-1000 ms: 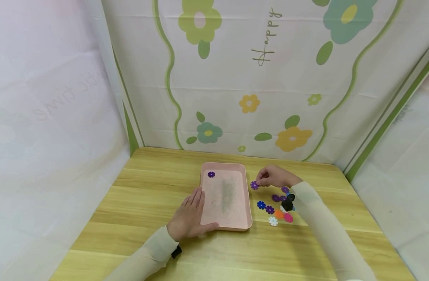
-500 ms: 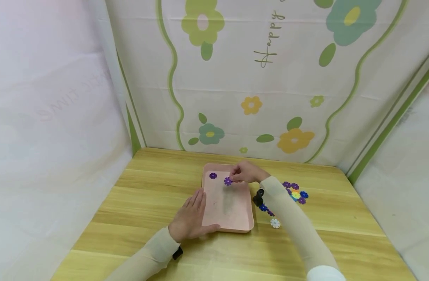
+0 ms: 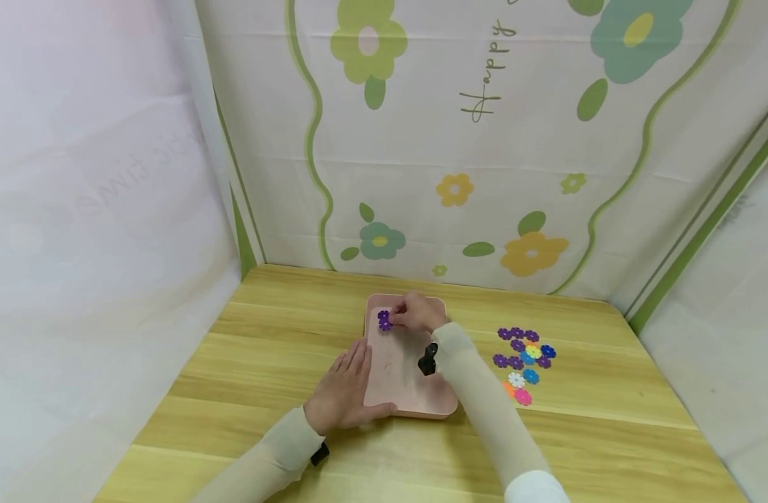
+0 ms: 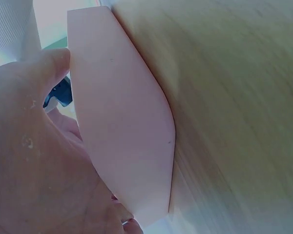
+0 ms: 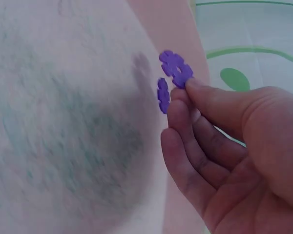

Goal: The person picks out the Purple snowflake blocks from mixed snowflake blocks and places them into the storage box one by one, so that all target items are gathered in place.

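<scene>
My right hand (image 3: pixel 419 313) is over the far left part of a shallow pink tray (image 3: pixel 415 398). Between its thumb and index finger it pinches a purple snowflake-shaped plastic disc (image 5: pixel 176 68). A second purple disc (image 5: pixel 163 96) is in the tray close beside the held one. My left hand (image 3: pixel 339 391) rests along the tray's near left corner, fingers straight and thumb on the front rim. In the left wrist view, the thumb and palm lie against the tray's outer wall (image 4: pixel 122 117).
Right of the tray, several loose discs lie on the wooden table (image 3: pixel 585 447): purple ones (image 3: pixel 504 361), a yellow disc (image 3: pixel 533 351), a white disc (image 3: pixel 516 380) and a pink disc (image 3: pixel 523 397). A flower-printed cloth (image 3: pixel 409 140) hangs behind the table.
My right hand has carried the purple disc leftward from the table beside the tray, over the rim, to the disc at the tray's far left. The left hand has stayed on the tray.
</scene>
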### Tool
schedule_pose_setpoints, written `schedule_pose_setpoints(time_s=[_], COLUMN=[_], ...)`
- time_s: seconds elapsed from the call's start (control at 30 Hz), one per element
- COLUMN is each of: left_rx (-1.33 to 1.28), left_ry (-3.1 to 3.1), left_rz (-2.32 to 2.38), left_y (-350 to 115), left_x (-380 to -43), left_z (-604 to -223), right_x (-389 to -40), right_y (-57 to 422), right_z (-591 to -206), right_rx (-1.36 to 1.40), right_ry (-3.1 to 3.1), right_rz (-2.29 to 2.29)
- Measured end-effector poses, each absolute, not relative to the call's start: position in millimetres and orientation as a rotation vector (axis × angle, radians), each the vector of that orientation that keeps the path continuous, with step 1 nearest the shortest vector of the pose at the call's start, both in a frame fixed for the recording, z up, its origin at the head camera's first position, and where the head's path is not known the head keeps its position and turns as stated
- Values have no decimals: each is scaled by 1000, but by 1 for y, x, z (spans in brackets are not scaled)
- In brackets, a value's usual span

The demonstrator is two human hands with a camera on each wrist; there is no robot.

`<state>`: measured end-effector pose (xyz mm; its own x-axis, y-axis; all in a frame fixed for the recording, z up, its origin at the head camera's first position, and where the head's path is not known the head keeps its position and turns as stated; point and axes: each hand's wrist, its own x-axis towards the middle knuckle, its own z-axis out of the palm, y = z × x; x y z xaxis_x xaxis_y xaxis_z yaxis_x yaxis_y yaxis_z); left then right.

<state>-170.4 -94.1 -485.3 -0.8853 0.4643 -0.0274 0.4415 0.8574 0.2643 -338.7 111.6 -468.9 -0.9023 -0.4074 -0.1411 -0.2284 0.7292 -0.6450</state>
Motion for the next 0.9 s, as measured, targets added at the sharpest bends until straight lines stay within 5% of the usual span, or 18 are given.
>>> schedule_pose_setpoints(time_s=[0.9], left_rx=[737], left_ry=[2969], left_rz=[347], left_y=[-93], left_x=[-168], left_z=[-484], right_x=[-332], right_y=[110], right_z=[-478], right_rx=[-322], right_ry=[2663], right_rz=[-1001])
